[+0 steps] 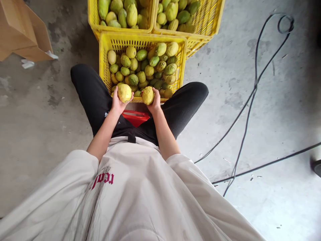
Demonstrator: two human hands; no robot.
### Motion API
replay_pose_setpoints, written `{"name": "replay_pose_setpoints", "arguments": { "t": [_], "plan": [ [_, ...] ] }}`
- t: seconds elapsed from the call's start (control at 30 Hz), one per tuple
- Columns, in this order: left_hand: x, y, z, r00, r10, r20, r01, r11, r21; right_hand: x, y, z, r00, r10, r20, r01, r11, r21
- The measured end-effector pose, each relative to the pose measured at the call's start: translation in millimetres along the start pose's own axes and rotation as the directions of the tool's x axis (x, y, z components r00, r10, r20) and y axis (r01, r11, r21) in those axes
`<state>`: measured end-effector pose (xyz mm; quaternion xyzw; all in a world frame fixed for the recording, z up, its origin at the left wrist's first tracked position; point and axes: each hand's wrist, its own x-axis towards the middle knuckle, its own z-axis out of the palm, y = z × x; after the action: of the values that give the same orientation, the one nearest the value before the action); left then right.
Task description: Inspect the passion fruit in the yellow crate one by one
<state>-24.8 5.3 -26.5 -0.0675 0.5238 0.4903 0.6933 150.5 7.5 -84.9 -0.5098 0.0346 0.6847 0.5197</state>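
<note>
My left hand [120,102] is closed around a round, pale yellow fruit [124,92], its kind unclear. In my right hand [154,100] is a lumpier, darker yellow fruit [147,95]. Both are held side by side, a short gap apart, above the near edge of a yellow plastic crate [142,37]. Inside that crate lie many loose green and yellow fruits [149,70], some round and some oval. The palms and some fingers are partly hidden by the fruits.
Two more yellow crates, one at the upper left [90,15] and one at the upper right [213,20], hold similar fruits. A cardboard box [22,30] stands at far left. Something red [135,117] shows between my knees. Black cable [255,83] loops across the concrete floor.
</note>
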Motion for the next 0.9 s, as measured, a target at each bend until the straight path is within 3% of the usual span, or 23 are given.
{"name": "replay_pose_setpoints", "arguments": {
  "t": [0.3,0.5,0.7,0.9],
  "plan": [
    [-7,2,2.6,0.999,-0.022,-0.046,0.024,0.999,0.042,-3,4,6,1.000,0.030,-0.002,-0.030,0.998,-0.052],
    [-10,4,7.8,0.999,0.002,-0.038,0.000,0.999,0.052,-14,2,10,0.998,-0.051,0.021,0.053,0.993,-0.102],
    [-15,3,13.5,0.999,-0.037,0.020,0.035,0.995,0.092,-12,0,7,1.000,0.023,0.019,-0.021,0.993,-0.120],
    [-16,4,9.9,0.998,-0.060,-0.030,0.064,0.991,0.119,-8,-2,6,0.996,0.072,0.046,-0.069,0.995,-0.077]
  ]
}}
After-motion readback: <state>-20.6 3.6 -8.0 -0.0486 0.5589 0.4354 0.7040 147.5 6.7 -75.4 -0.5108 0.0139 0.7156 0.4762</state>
